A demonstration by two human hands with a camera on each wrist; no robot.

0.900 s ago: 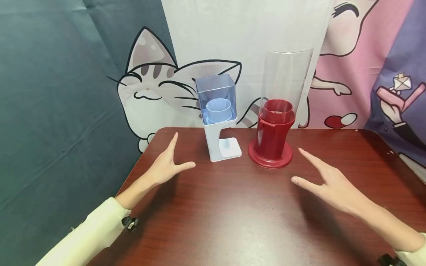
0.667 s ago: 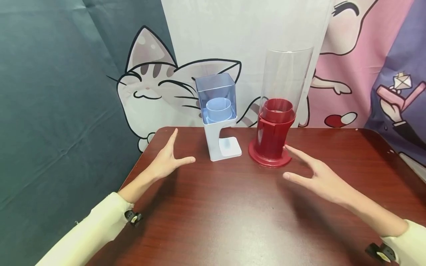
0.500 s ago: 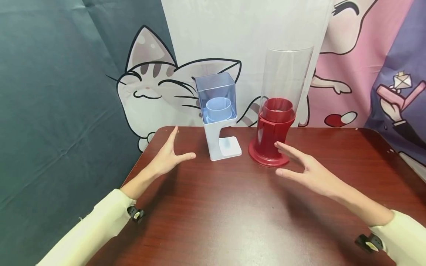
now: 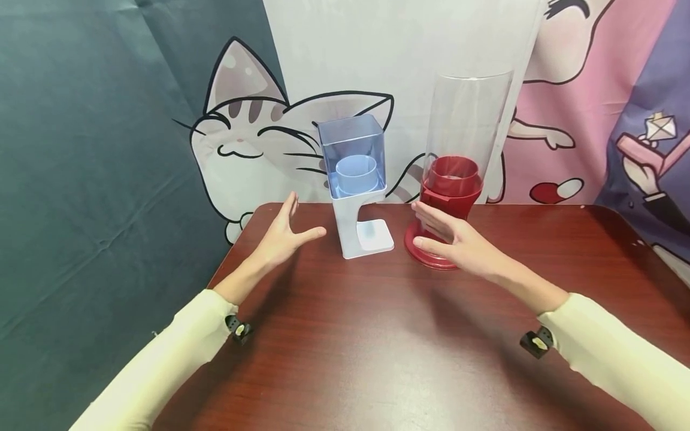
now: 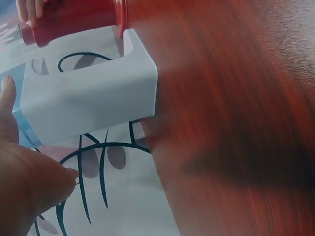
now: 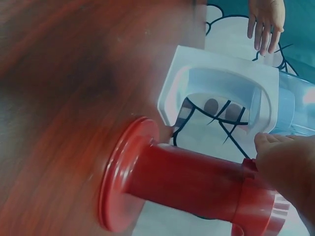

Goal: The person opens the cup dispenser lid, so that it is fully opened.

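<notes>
A white dispenser stand (image 4: pixel 350 230) with a see-through blue square bin (image 4: pixel 353 140) on top stands upright near the table's back edge. To its right is a red dispenser (image 4: pixel 450 200) on a round base, topped by a tall clear cylinder (image 4: pixel 469 114). My left hand (image 4: pixel 277 239) hovers left of the white stand, thumb spread away from straight fingers, holding nothing. In front of the red dispenser my right hand (image 4: pixel 458 242) is raised, thumb apart from its fingers, and hides part of the red body. The right wrist view shows the right hand (image 6: pixel 290 164) near both dispensers; contact is unclear.
Both dispensers stand on a dark red-brown wooden table (image 4: pixel 366 347). Behind them hangs a printed cloth (image 4: pixel 237 137) with a cartoon cat. A dark green-grey part of the backdrop (image 4: pixel 97 179) fills the left side.
My right hand has moved left and away from me, from beside the red dispenser to in front of it. The left hand has shifted slightly forward and right. Both dispensers stay in place.
</notes>
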